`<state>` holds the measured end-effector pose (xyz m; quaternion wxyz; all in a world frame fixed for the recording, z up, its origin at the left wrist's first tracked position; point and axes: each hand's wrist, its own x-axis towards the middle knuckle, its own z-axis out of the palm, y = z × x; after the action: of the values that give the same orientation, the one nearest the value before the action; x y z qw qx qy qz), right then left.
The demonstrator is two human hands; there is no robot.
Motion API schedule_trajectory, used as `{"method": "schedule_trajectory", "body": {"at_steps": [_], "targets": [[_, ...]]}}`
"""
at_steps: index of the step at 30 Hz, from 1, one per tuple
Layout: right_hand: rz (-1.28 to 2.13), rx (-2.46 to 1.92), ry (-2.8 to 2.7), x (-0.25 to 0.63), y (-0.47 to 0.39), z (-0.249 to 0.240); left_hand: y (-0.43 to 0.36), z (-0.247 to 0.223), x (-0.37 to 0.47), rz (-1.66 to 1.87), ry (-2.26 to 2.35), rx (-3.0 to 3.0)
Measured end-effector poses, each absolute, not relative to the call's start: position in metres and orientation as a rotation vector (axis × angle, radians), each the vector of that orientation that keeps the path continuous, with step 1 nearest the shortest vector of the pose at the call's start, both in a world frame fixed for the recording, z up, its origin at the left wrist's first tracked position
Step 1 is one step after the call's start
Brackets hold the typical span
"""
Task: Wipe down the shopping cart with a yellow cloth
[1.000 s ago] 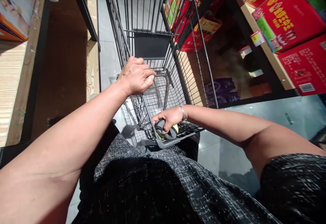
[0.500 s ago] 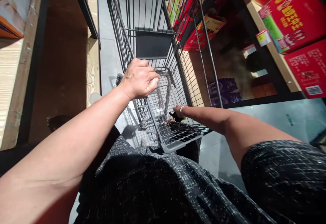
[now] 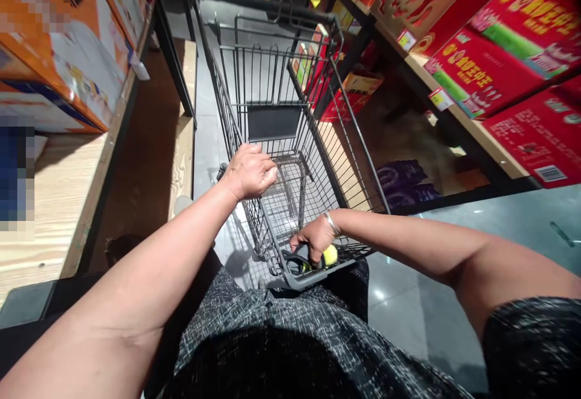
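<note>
A grey wire shopping cart (image 3: 278, 122) stands in front of my body, and its basket shows the bare wire floor. My left hand (image 3: 252, 172) is closed around the cart's left top rail. Down inside the near end of the basket, my right hand (image 3: 316, 237) is wrapped round a black-and-yellow object (image 3: 330, 256) with a dark loop-shaped part on its left. Its exact kind I cannot make out. A pale band circles my right wrist.
Red boxes (image 3: 472, 75) are stacked on the right shelf, with purple packages (image 3: 403, 182) below. On the left, orange-and-white boxes (image 3: 77, 54) sit on a wooden shelf (image 3: 68, 157). Grey tiled floor (image 3: 408, 278) runs along the aisle.
My right hand has lifted slightly from the basket's bottom, bringing the black-and-yellow object into clearer sight. My left hand keeps its hold on the rail. The view has tilted up, showing more shelf.
</note>
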<state>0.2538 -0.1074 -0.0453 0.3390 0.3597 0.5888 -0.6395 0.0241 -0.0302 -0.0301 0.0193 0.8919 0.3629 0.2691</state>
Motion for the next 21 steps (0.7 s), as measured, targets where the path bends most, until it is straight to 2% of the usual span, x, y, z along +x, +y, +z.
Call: {"method": "schedule_trajectory", "body": {"at_steps": [4,8,10,15,18,21], "targets": [[-1.411,1.020,1.679,0.302,-0.109,0.012,-0.035,-0.024,0.026,0.748,1.179,2.793],[-0.594,1.407,1.992,0.347,-0.133,0.046,-0.042,-0.018,0.031,0.667,1.234,2.804],[-0.368,1.638,2.242,0.350,-0.157,0.044,-0.045,-0.015,0.033,0.626,1.264,2.809],[-0.559,2.044,2.932,0.315,-0.220,-0.001,-0.052,-0.011,0.039,0.518,1.372,2.778],[-0.471,2.342,3.001,0.303,-0.233,-0.030,-0.056,-0.010,0.045,0.474,1.429,2.759],[-0.347,2.432,3.027,0.314,-0.228,-0.043,-0.062,-0.007,0.055,0.415,1.472,2.738]]}}
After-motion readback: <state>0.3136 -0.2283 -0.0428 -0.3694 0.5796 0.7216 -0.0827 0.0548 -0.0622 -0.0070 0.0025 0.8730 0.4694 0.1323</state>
